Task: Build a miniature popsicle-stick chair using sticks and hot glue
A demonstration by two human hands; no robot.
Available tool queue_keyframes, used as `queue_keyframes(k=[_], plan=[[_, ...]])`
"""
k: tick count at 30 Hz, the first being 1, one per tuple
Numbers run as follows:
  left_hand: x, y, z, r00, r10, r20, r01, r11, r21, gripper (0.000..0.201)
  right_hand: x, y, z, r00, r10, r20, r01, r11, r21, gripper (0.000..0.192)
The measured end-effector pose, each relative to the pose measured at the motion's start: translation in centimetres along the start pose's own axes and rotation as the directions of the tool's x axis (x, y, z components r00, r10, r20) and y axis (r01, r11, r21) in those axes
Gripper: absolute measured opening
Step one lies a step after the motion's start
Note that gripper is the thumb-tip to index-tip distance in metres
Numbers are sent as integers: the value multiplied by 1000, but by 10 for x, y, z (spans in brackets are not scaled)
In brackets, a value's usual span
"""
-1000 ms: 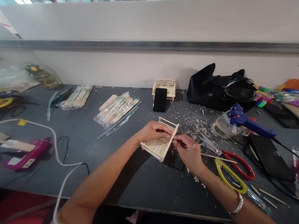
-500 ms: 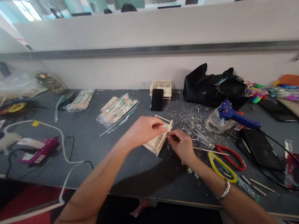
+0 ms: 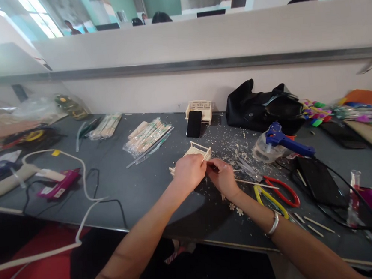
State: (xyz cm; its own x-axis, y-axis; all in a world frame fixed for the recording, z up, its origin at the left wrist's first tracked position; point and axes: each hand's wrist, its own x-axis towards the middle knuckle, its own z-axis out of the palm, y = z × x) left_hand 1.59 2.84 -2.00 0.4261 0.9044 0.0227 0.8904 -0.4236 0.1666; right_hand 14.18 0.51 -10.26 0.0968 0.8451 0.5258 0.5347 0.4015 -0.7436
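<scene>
Over the middle of the desk (image 3: 145, 194), the left hand (image 3: 190, 173) grips the small stick frame (image 3: 194, 151); the right hand (image 3: 223, 178) bends in at its side, grip unclear. The base and 1 raised rail (image 3: 200, 145) look assembled; what remains cannot be told.

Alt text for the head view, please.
The left hand grips a small stick model over a dark table, the right hand at its right side. Behind, a phone sits before a similar model; scissors and a glue gun to the right.
</scene>
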Motion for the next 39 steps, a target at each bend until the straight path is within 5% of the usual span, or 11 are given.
queue_keyframes(k=[7,13,39], plan=[[-2,-18,-6,988,155,-2,-155,988,-15,27,-6,-5,2,998,-46,36,47,999,-23,17],[-8,-50,-15,921,381,79,-370,921,-126,30,-19,-17,10,993,-90,79,94,994,-57,18],[-14,-64,8,900,411,-143,-435,862,-260,27,-22,-17,15,986,-146,80,155,980,-128,16]])
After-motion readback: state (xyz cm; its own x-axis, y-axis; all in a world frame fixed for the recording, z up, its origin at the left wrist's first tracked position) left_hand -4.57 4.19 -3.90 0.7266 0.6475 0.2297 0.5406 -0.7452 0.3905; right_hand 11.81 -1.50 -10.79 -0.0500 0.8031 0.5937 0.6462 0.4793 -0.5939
